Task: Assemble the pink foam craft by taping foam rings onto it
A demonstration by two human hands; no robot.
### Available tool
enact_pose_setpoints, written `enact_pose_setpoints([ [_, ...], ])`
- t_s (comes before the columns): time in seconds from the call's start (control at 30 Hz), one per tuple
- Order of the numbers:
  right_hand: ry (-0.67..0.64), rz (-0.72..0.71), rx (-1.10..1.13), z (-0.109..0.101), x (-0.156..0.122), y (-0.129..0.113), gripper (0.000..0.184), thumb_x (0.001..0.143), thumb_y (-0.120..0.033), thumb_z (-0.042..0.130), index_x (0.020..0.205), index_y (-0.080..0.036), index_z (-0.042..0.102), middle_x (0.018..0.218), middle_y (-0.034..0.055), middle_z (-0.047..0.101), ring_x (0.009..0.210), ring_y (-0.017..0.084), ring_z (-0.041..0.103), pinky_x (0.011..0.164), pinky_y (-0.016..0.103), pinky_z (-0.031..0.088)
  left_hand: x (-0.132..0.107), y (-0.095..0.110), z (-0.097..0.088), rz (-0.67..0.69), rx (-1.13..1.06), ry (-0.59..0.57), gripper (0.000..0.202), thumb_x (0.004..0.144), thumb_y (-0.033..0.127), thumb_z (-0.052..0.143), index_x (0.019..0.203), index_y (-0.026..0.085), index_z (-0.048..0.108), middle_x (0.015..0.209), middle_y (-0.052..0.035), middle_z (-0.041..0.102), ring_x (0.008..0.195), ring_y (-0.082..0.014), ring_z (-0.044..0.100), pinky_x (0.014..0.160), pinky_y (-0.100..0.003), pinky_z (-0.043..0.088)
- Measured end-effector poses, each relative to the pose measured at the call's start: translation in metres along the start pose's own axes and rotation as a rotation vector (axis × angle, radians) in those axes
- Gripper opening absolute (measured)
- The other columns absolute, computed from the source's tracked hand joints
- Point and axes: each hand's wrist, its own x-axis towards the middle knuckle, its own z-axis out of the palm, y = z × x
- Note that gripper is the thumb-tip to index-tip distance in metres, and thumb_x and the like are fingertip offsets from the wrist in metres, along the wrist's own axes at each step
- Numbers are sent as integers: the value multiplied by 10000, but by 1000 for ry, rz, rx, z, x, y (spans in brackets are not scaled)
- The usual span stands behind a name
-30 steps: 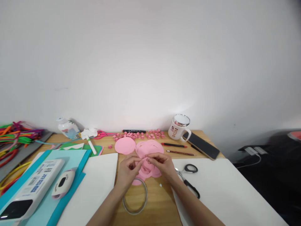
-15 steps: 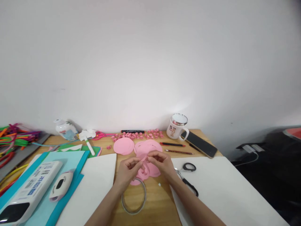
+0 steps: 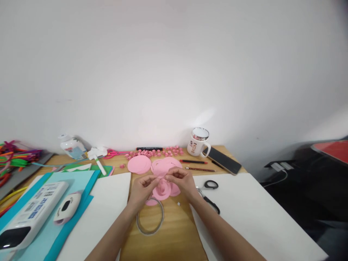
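Observation:
My left hand (image 3: 143, 188) and my right hand (image 3: 183, 182) meet at the middle of the table, fingertips pinched close together. Between them is a pink paper strip (image 3: 163, 187), curling in a spiral below the fingers; its upper end is mostly hidden by them. Under and behind the hands lie pink paper circles (image 3: 165, 165), overlapping, with another stack of pink circles (image 3: 139, 164) to the left. A roll of tape (image 3: 150, 232) lies flat just in front of the left hand. Small rolled pink paper pieces (image 3: 156, 153) are scattered at the back.
Black-handled scissors (image 3: 211, 205) lie on white paper (image 3: 244, 217) at right. A mug (image 3: 199, 142), a phone (image 3: 224, 161), a pencil (image 3: 201, 169) and a pen (image 3: 193, 161) are behind. Left are blue sheets (image 3: 77, 177), a white box (image 3: 34, 214) and a bottle (image 3: 73, 146).
The view has shifted slightly, moving everything left and up a little. Both hands keep pinching the pink strip, fingertips now closer together, and its curl shows more plainly below them.

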Motion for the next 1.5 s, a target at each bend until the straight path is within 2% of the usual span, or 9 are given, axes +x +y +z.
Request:
enact_pose_setpoints([
  [0.23,-66,17,-43,-5,1,0,230,656,-303,685,862,-200,694,824,39,691,726,165,635,736,329,502,2,-1,-2,22,-3,22,272,645,370,677,746,117,671,519,8,604,310,-21,330,303,-147,228],
  [0.53,-2,4,-25,-4,0,2,158,594,-266,735,702,-174,665,627,-4,656,556,114,588,572,251,484,3,0,-1,20,-15,2,281,611,397,693,620,118,655,477,19,582,289,-8,293,284,-142,195],
  [0.67,24,15,-14,-5,2,6,154,576,-250,749,676,-174,659,579,-13,643,524,110,576,547,240,474,3,2,0,17,-12,-17,276,576,387,718,630,121,666,425,34,546,282,-12,295,280,-141,186],
  [0.8,41,19,-67,-7,4,9,176,601,-288,730,727,-171,692,666,24,674,579,134,594,596,269,492,1,5,0,17,-9,9,269,611,394,693,627,128,661,457,26,571,287,-11,302,285,-140,191],
  [0.93,-15,27,-60,-8,4,8,232,672,-331,670,850,-184,699,727,43,686,654,155,615,669,305,507,-1,8,0,11,-6,25,297,627,422,673,598,128,644,417,37,536,285,-14,293,291,-143,202],
  [1.07,-15,9,-54,-7,4,6,200,647,-326,689,784,-180,694,748,43,688,628,144,607,643,293,510,-1,7,1,13,-19,20,300,618,423,680,619,125,646,443,29,554,292,-14,298,293,-144,189],
  [1.3,35,0,-27,-5,2,3,194,559,-300,751,675,-177,655,583,-10,636,521,120,581,552,259,502,-1,2,3,14,-12,-3,299,601,409,697,658,119,652,490,20,578,294,-10,298,289,-149,168],
  [1.4,33,-2,-50,-5,2,2,171,579,-295,740,687,-178,679,641,8,660,565,131,601,580,262,506,-1,2,3,7,-15,-11,296,615,405,690,666,115,658,513,14,587,297,-7,306,290,-149,170],
  [1.5,-2,15,-74,-5,2,2,203,640,-329,694,788,-190,702,728,33,687,650,155,632,653,292,513,0,3,3,-2,-30,9,307,606,407,695,708,118,671,485,26,568,292,-8,293,291,-149,179],
])
